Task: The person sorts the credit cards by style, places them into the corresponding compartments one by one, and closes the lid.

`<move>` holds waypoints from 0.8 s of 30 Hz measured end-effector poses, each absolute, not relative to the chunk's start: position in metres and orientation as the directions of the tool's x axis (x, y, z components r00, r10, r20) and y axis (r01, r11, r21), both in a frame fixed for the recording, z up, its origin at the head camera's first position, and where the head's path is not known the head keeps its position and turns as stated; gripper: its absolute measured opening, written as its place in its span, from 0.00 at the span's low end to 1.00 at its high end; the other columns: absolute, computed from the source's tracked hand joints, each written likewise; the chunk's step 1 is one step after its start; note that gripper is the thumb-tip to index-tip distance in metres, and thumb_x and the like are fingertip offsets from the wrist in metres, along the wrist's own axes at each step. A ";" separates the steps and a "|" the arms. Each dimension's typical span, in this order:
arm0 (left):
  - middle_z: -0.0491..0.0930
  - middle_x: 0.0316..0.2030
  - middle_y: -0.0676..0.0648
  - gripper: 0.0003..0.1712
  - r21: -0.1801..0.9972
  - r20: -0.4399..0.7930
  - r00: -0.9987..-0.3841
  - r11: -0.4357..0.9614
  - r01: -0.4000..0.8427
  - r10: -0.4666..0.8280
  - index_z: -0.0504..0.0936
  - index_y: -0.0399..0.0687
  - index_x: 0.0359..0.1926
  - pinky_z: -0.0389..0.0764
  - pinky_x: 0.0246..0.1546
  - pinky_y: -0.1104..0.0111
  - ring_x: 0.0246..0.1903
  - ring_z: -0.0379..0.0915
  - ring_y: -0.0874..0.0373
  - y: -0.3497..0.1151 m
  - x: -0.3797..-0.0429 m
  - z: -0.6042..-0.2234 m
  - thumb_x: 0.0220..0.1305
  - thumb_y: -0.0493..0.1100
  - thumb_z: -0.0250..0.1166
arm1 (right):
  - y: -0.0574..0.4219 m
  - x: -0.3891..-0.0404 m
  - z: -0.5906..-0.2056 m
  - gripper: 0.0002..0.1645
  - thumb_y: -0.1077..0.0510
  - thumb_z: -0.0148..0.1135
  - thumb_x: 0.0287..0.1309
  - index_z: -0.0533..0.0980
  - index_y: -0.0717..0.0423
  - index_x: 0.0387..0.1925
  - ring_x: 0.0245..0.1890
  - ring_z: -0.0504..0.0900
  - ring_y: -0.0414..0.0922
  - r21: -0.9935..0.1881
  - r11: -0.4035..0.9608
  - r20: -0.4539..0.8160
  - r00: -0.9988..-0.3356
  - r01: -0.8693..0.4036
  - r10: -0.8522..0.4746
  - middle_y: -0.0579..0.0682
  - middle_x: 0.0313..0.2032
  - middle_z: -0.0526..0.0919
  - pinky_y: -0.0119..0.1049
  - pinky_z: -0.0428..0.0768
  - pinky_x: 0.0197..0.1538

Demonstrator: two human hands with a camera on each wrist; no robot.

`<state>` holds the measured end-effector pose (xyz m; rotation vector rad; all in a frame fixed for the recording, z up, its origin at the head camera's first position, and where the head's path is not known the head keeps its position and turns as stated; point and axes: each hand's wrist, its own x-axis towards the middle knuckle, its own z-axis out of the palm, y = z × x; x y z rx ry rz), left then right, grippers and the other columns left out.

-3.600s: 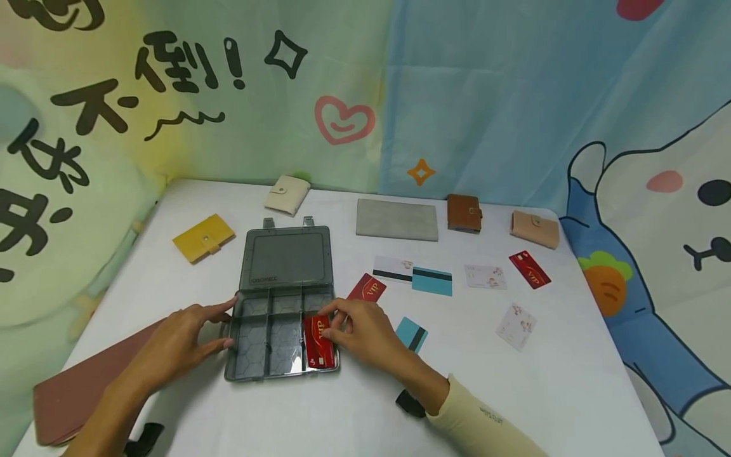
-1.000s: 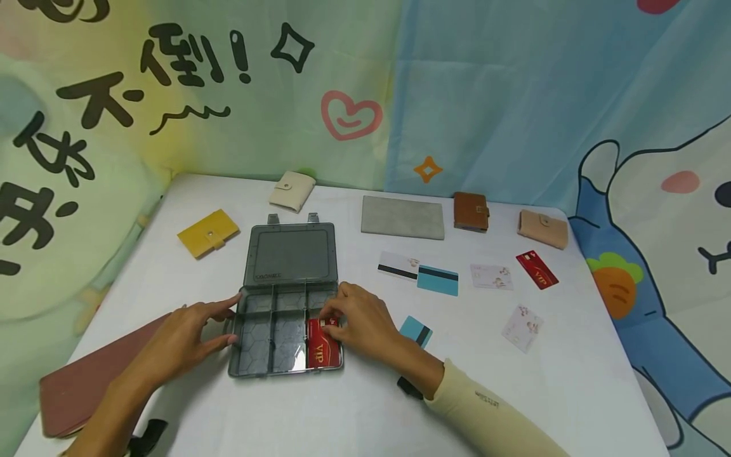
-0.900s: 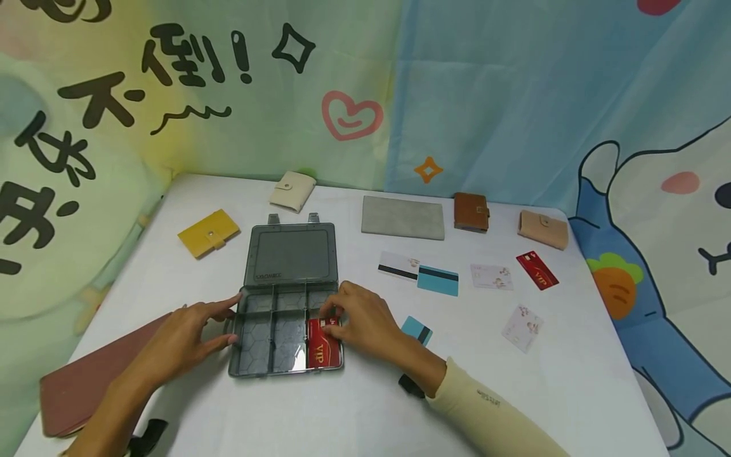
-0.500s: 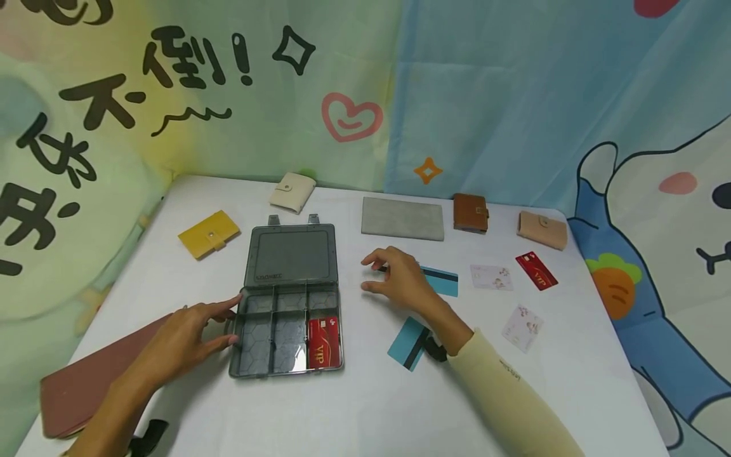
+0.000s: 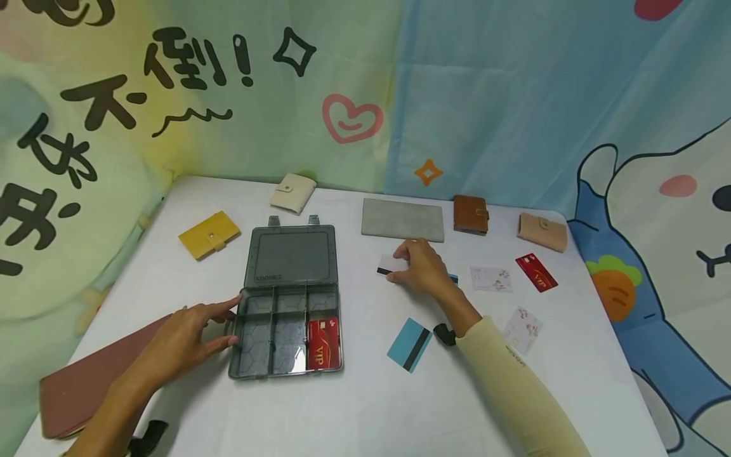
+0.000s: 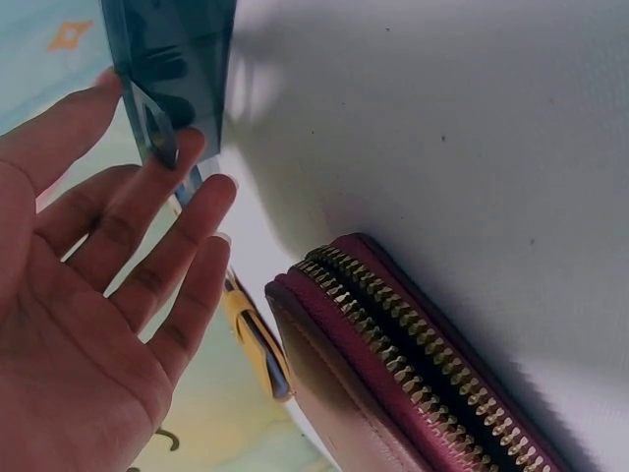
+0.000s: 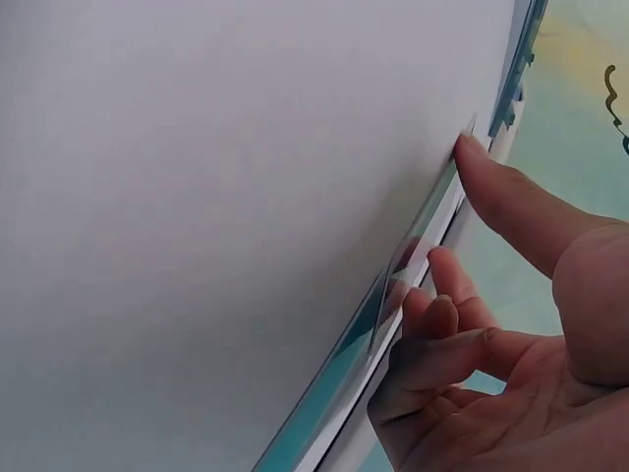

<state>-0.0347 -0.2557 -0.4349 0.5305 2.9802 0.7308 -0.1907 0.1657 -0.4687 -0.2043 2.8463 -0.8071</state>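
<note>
A smoky grey divided box (image 5: 285, 304) stands with its lid laid back; a red VIP card (image 5: 323, 343) lies in its large right compartment. My left hand (image 5: 188, 336) rests at the box's left side, its thumb and forefinger touching the wall, other fingers loosely extended in the left wrist view. My right hand (image 5: 422, 270) is over a white card with a black stripe (image 5: 385, 266), thumb and forefinger at opposite edges; whether they pinch it does not show. A blue striped card (image 5: 454, 279) is mostly hidden under that hand. Another blue card (image 5: 409, 344) lies nearer me.
Floral white cards (image 5: 491, 278) and a red VIP card (image 5: 537, 272) lie at the right. Along the back are cream (image 5: 293, 193), grey (image 5: 402, 219), brown (image 5: 471, 214) and tan (image 5: 542, 231) wallets. A yellow wallet (image 5: 209, 235) and a zipped maroon wallet (image 5: 103, 381) lie left.
My right hand has let go of the red card in the box and moved right and away to the white card. The red card once beside the box is gone from there. My left hand stays.
</note>
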 end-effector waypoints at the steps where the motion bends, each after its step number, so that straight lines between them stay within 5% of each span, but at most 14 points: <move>1: 0.87 0.40 0.48 0.41 0.454 0.053 -0.942 0.832 0.319 0.332 0.73 0.47 0.68 0.77 0.47 0.48 0.41 0.83 0.51 -0.256 -0.035 -0.435 0.54 0.45 0.77 | 0.164 -0.191 -0.469 0.28 0.49 0.82 0.44 0.78 0.52 0.45 0.43 0.72 0.49 -0.535 0.841 -0.135 -0.975 -0.079 -0.178 0.52 0.43 0.73 0.43 0.71 0.46; 12: 0.88 0.41 0.50 0.41 0.453 0.050 -0.942 0.833 0.318 0.332 0.73 0.46 0.69 0.76 0.46 0.51 0.41 0.83 0.53 -0.256 -0.035 -0.437 0.54 0.45 0.77 | 0.147 -0.172 -0.456 0.13 0.56 0.71 0.59 0.77 0.42 0.44 0.33 0.74 0.44 -0.576 0.782 -0.072 -0.938 -0.238 -0.339 0.43 0.32 0.79 0.40 0.70 0.39; 24: 0.88 0.42 0.51 0.40 0.464 0.063 -0.941 0.825 0.322 0.332 0.73 0.46 0.68 0.77 0.45 0.53 0.40 0.83 0.54 -0.257 -0.035 -0.438 0.54 0.45 0.76 | 0.119 -0.139 -0.433 0.25 0.59 0.61 0.68 0.75 0.32 0.61 0.19 0.70 0.42 -0.776 0.510 0.112 -0.877 -0.371 -0.467 0.43 0.33 0.76 0.32 0.73 0.23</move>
